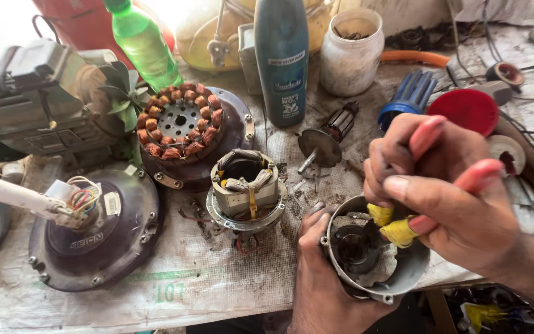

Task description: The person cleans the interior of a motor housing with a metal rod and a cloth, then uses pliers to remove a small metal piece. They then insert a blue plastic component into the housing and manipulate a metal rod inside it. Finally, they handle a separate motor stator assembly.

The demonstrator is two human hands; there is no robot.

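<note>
Left hand (319, 272) grips round metal motor housing (397, 275) at counter (174, 291) edge; right hand (440, 192) closed on red-and-yellow-handled pliers (397, 229) inside it.

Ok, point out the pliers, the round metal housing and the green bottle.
pliers (397, 230), head view, on the yellow jaw sleeve.
round metal housing (410, 266), head view, on its right rim.
green bottle (144, 46), head view, on its body.

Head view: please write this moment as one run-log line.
left hand: holds round motor housing | right hand: grips pliers inside it | stator: on bench
</note>
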